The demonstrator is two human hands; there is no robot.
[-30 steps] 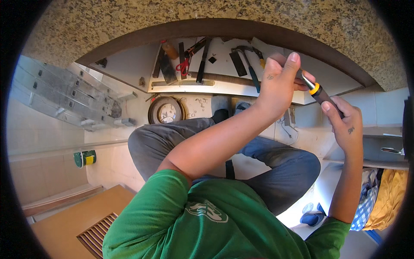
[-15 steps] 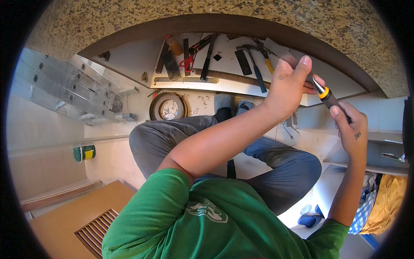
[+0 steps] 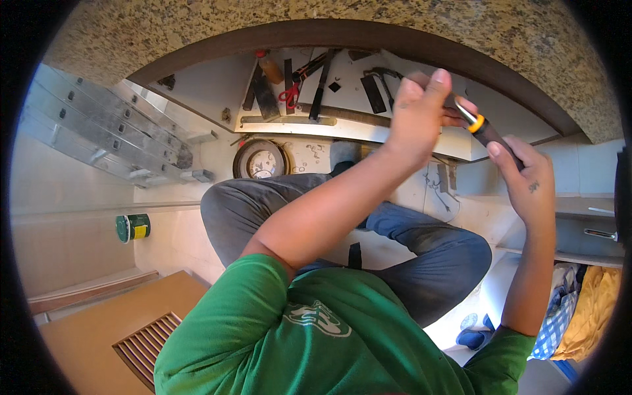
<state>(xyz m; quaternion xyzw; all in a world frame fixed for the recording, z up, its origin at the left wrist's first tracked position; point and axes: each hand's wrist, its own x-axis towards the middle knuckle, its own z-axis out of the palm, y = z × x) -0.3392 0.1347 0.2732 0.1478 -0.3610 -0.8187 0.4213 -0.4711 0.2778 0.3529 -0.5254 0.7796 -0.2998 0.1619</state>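
Observation:
My right hand [image 3: 526,174] is wrapped round the black handle of a chisel-like tool [image 3: 490,135] with a yellow collar and a silver shank. It points up and left toward my left hand [image 3: 421,112]. My left fingers close round the tool's flat blade end, thumb up, and hide most of it. Both hands are raised over the front of a cabinet shelf [image 3: 368,131]. Behind my left hand, a claw hammer [image 3: 382,74] is partly hidden. To its left lie a dark flat block [image 3: 372,95] and a long black tool [image 3: 321,85].
Red-handled scissors [image 3: 288,96], an orange bottle [image 3: 268,67] and dark strips lie further left on the shelf. A speckled stone counter [image 3: 316,10] overhangs it. A round coil [image 3: 260,159] rests on the floor by my legs. An aluminium ladder [image 3: 112,125] and green tin [image 3: 133,228] are at left.
Both hands have shifted slightly left together with the tool. The blade, partly visible before, is now mostly hidden behind my blurred left hand.

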